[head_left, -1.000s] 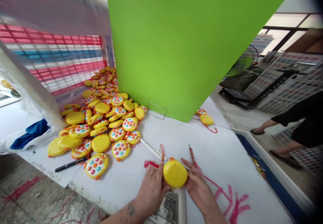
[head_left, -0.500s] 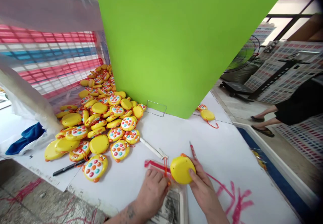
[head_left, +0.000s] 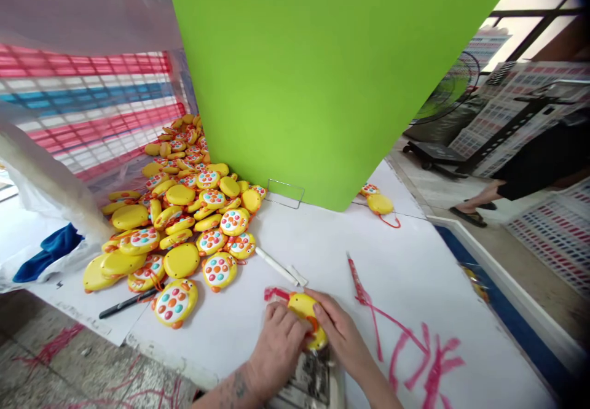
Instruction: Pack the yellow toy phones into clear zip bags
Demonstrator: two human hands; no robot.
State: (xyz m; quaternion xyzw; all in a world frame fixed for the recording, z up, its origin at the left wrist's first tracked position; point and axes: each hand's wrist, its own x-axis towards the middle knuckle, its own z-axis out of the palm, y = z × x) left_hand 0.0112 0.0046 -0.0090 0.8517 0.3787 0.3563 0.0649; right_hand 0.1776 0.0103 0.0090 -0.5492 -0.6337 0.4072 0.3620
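Observation:
A yellow turtle-like toy [head_left: 302, 303], plain back up with a bit of orange, is held low over the table between both hands. My left hand [head_left: 280, 344] is closed, its fingertips pressed at the toy's near left side. Around the toy's right side, my right hand [head_left: 338, 329] grips with the thumb on top. The toy's orange cord is hidden by the fingers. Beneath the hands lies a flat thing with a dark printed picture [head_left: 311, 381], partly covered. A crumpled pink strip [head_left: 275, 293] sits just beyond my left fingers. A white pen [head_left: 276, 266] lies farther off.
Many similar toys are piled at the left [head_left: 182, 261], by a black marker [head_left: 126, 303]. A green board [head_left: 295, 89] stands behind. A narrow blade with a pink-wrapped handle [head_left: 354, 277] and pink strips [head_left: 433, 366] lie right. A person's legs [head_left: 488, 197] show beyond the table.
My right hand has brought the toy left and down to my left hand, turning it. Both hands are now together on it. The person in the background has shifted their legs.

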